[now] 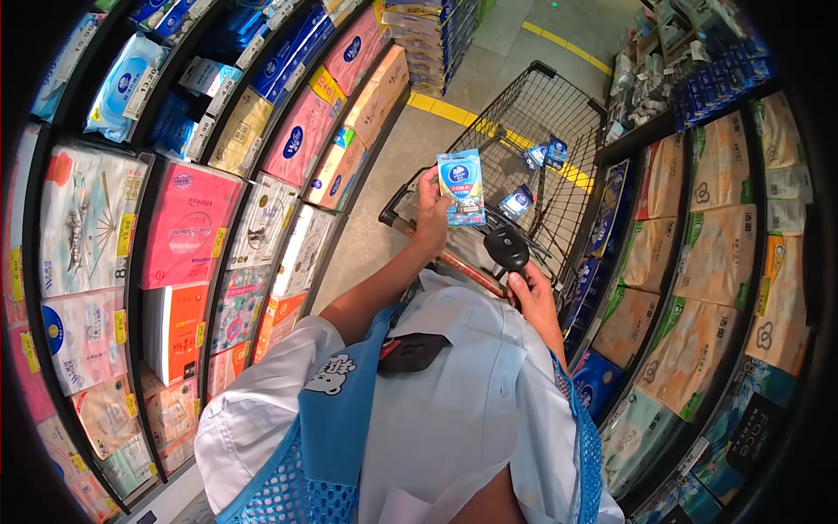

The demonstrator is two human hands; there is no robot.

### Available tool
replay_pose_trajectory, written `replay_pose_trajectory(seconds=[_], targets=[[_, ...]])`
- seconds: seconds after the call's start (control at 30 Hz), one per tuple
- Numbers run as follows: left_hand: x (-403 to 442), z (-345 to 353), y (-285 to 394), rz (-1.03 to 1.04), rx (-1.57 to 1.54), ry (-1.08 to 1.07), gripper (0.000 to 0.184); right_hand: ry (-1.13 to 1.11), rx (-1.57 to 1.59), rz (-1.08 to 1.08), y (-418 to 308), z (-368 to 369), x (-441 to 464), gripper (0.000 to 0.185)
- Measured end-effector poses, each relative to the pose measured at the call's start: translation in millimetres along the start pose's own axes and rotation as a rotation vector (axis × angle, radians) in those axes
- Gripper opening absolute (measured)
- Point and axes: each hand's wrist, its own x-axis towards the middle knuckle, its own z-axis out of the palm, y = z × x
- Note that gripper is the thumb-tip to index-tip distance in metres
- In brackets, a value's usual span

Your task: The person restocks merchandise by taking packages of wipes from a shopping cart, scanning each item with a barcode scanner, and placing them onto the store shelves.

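Observation:
My left hand (429, 214) grips a light blue packet of wipes (462, 188) by its left edge, holding it upright over the near end of a shopping cart. In my right hand (534, 297) is a black handheld barcode scanner (507, 249), its rounded head pointing up and away from me. The scanner head is below and to the right of the packet, apart from it. Inside the black wire cart (524, 100) lie a blue and white packet (517, 202) and two small dark blue packs (546, 155). The cart's red handle (471, 272) passes just in front of my body.
Shelves on the left (131, 323) carry tissue packs and wipes with yellow price tags. Shelves on the right (672, 288) hold orange-brown and green tissue packs. Stacked packs (428, 44) stand beyond the left shelf. Yellow lines (445, 109) cross the grey floor.

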Motion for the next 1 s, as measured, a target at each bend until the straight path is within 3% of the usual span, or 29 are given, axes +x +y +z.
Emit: replay_pose_trajectory(seconds=[0.43, 0.63, 0.8, 0.87, 0.9, 0.93, 1.0], targets=[[1, -2, -1, 0.012, 0.024, -0.013, 0.059, 0.007, -0.004, 0.014, -1, 1, 0, 0.034], [3, -6, -14, 0.109, -0.109, -0.084, 0.048, 0.069, -0.02, 0.064, 10, -2, -2, 0.031], [9, -21, -7, -0.273, -0.338, -0.104, 0.034, 0.041, -0.023, -0.023, -3, 4, -1, 0.031], [14, -30, -4, -0.398, -0.474, -0.238, 0.032, 0.04, -0.015, -0.05, -2, 5, 1, 0.033], [16, -36, -6, -0.465, -0.542, -0.306, 0.032, 0.041, -0.011, -0.061, -2, 6, 0, 0.034], [22, -40, -13, -0.576, -0.671, -0.38, 0.044, 0.025, 0.001, -0.055, 1, 3, 1, 0.036], [19, -37, -5, -0.608, -0.707, -0.399, 0.05, 0.007, -0.01, -0.055, 2, 1, 2, 0.036]])
